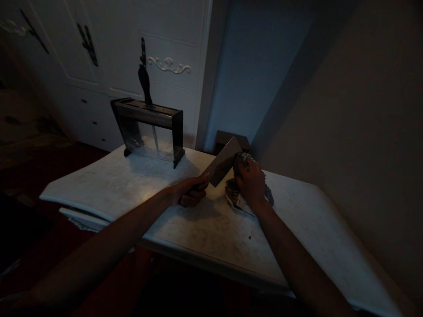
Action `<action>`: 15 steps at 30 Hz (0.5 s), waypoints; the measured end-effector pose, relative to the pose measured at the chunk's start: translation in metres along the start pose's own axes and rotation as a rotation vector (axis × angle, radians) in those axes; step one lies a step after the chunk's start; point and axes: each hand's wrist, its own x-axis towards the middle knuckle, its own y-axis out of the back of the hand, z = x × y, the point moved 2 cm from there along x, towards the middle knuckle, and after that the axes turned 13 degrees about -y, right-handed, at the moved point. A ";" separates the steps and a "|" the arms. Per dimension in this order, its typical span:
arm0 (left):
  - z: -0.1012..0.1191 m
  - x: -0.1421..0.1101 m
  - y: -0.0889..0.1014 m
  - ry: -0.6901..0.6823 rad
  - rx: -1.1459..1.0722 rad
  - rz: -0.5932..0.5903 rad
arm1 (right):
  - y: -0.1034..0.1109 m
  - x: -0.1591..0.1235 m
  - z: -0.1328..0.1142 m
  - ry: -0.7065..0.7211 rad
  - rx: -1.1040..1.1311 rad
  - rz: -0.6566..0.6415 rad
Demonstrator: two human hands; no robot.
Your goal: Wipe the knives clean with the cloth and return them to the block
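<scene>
My left hand [191, 190] is wrapped round the dark handle of a cleaver [224, 164], holding its broad blade tilted up and to the right above the table. My right hand [251, 182] is closed on a bunched, patterned cloth [243, 158] at the blade's far right end. Part of the cloth is hidden behind my fingers. More folded cloth [233, 193] lies on the table under my right hand; I cannot tell whether it is the same piece.
A knife block [148, 115] with clear sides stands at the back left of the white table [211, 237], a dark-handled tool [144, 83] upright in it. Behind are a white cabinet [122, 57] and a small brown stool-like piece [233, 137]. A wall [357, 110] borders the right.
</scene>
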 end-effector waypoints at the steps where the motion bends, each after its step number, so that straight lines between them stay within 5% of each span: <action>1: 0.000 0.000 0.000 -0.007 -0.001 -0.017 | -0.001 0.001 0.004 -0.011 -0.001 -0.007; 6: -0.002 0.000 0.000 -0.069 -0.001 -0.121 | -0.004 0.003 0.020 -0.051 0.094 -0.007; 11: -0.001 0.000 0.004 -0.092 -0.071 -0.110 | 0.003 0.000 0.027 -0.080 0.319 0.170; 15: 0.003 -0.001 0.002 -0.144 -0.175 -0.101 | 0.015 -0.005 0.012 0.135 0.426 0.213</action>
